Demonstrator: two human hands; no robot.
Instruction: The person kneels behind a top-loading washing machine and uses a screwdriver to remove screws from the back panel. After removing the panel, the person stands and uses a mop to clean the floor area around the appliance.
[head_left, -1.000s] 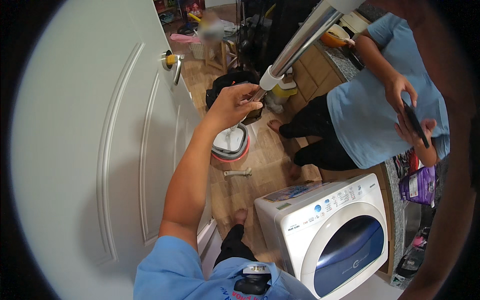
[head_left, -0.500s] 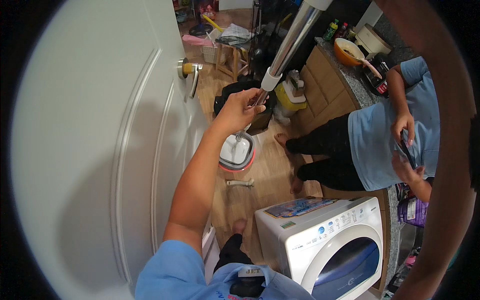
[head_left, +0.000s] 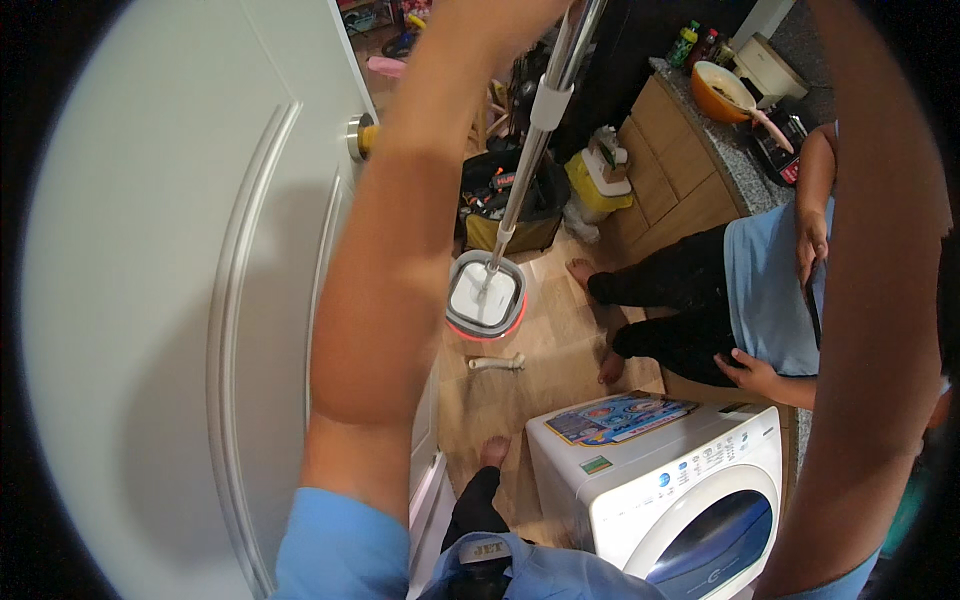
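A mop stands with its silver telescopic handle (head_left: 522, 170) leaning up and to the right, a white collar partway along it. Its flat white head (head_left: 484, 296) sits inside a square grey bucket (head_left: 520, 290) with a red base. My left arm is stretched upward, and my left hand (head_left: 515, 18) is at the upper edge beside the top of the visible handle. Its fingers are cut off and blurred, so their grip does not show. My right arm rises along the right side; its hand is beyond the picture.
A white door (head_left: 150, 250) fills the left. A white washing machine (head_left: 660, 490) stands at lower right. Another person in a blue shirt (head_left: 775, 290) stands by the counter. A pale stick-like piece (head_left: 497, 362) lies on the floor near the bucket; a black tool bag (head_left: 540, 205) stands behind.
My left hand has gone from low on the handle up to the top edge. The handle stands steeper. The other person's hands have moved apart.
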